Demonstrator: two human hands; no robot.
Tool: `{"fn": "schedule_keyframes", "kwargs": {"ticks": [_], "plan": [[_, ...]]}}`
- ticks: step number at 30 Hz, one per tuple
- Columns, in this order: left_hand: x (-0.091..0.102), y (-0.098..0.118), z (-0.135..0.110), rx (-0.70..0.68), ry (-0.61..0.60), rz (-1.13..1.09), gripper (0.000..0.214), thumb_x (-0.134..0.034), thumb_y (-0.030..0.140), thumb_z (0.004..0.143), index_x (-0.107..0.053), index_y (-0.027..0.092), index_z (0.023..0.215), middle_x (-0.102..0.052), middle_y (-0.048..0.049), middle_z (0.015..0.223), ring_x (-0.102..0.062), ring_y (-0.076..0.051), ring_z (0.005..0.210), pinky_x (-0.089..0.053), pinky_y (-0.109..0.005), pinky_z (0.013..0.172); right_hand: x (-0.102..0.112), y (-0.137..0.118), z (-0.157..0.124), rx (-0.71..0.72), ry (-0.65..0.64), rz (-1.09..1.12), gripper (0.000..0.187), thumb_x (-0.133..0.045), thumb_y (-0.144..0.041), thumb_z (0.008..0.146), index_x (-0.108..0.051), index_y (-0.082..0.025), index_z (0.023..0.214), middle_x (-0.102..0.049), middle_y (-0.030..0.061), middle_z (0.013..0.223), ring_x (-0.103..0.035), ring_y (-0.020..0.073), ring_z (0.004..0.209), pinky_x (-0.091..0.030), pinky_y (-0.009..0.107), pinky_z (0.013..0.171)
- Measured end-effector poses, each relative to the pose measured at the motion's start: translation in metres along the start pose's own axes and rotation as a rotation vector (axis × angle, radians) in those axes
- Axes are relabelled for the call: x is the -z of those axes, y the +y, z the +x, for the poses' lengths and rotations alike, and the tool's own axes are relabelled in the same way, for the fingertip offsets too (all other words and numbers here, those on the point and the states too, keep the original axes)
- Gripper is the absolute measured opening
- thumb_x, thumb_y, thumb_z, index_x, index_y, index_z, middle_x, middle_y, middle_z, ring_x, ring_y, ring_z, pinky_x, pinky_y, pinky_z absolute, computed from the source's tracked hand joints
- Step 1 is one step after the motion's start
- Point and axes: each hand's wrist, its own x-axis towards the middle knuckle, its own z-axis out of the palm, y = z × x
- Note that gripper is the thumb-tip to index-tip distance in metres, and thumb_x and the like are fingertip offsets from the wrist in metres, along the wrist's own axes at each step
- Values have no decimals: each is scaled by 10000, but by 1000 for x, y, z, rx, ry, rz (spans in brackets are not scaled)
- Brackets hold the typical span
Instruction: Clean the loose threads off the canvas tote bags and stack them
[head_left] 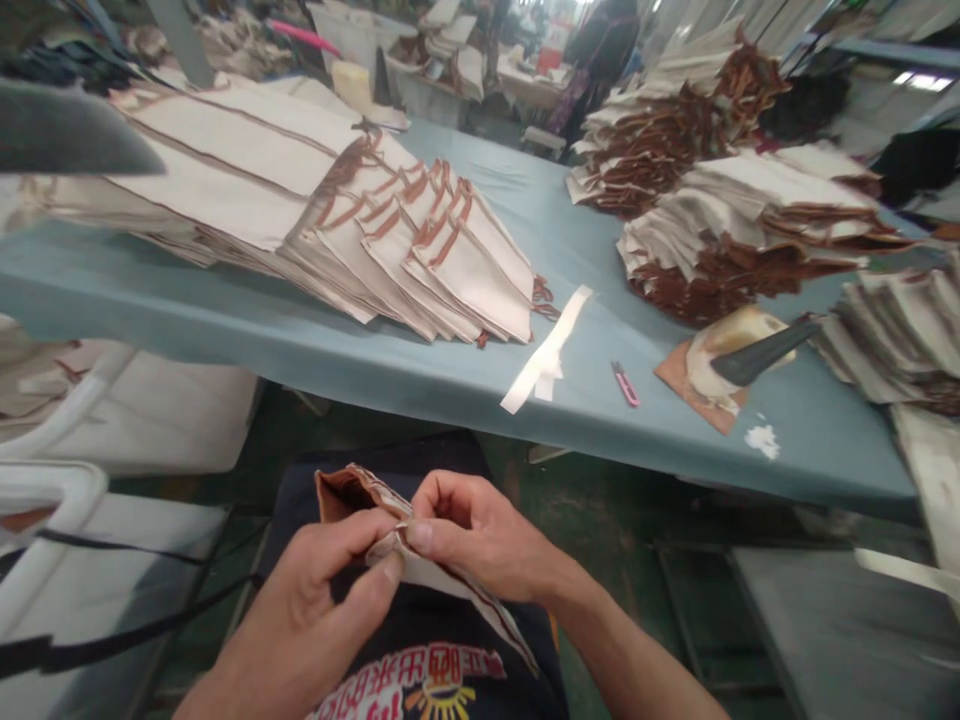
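A small cream fabric piece with brown trim [360, 497] is held over my lap, below the front edge of the blue table [300, 350]. My left hand [315, 600] pinches its lower edge between thumb and forefinger. My right hand [472, 535] pinches the same fold from the right, with fingers curled in. A longer strip of the piece [480, 600] trails down to the right across my dark apron.
Fanned stacks of cream pieces with brown trim [390, 240] lie on the table's left, with more piles [735, 210] at the right. A white strip [547, 350], a pink cutter [625, 385] and a brush on a brown card [720, 370] lie near the front edge. White bins [90, 560] stand at left.
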Motion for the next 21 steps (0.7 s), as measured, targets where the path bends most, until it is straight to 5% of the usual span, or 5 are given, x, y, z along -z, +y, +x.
{"fn": "schedule_keyframes", "kwargs": {"ticks": [8,14,21], "plan": [[-2,-15,5,50,-98,-143,326,-671,484,983,-820,226,852,-791,-14,805,-700,-205,738,-555,-254,671,-24,14,-15,191,289,-419,101,-687,-310,998,-640,-223,977,-687,-19,842,-637,141,733,-468,260,682],[-3,-15,2,25,-67,-105,375,-621,459,1037,-778,232,783,-738,5,716,-654,-186,660,-509,-247,618,-36,33,-18,248,420,-634,99,-656,-286,1038,-715,-210,1015,-774,32,917,-710,175,810,-487,283,727],[-14,-42,-19,46,55,-108,405,-613,442,1035,-607,236,686,-574,38,645,-522,-158,598,-445,-238,561,-58,55,-16,209,423,-609,167,-691,-367,1053,-702,-233,954,-772,14,863,-684,175,771,-479,288,745]]}}
